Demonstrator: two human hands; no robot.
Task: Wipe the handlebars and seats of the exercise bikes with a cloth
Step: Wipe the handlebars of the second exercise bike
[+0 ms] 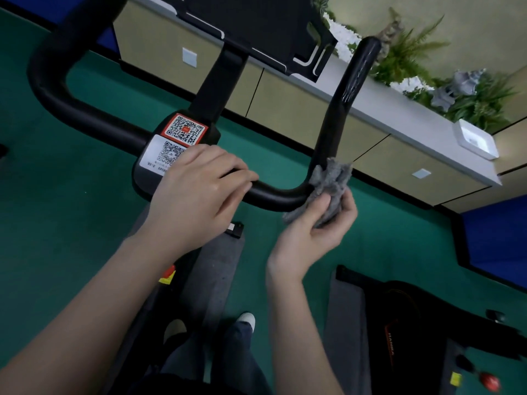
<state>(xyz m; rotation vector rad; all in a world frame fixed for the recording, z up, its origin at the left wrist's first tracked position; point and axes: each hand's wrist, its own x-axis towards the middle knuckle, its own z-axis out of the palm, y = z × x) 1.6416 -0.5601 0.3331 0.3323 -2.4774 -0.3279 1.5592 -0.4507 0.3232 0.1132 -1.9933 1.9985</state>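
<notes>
Both bare forearms reach up from the bottom edge. Left hand (196, 195) lies over the crossbar of the black handlebar (328, 129), fingers curled round it just beside 2 QR-code stickers (176, 141). Right hand (313, 229), apart from it, pinches a fluffy grey cloth (332, 181) bunched against the right bend, where the bar turns upward. Beyond, a dark console (251, 27) stands over green floor (85, 209), with beige cabinets (299, 109) and ferns (413, 52) behind.
</notes>
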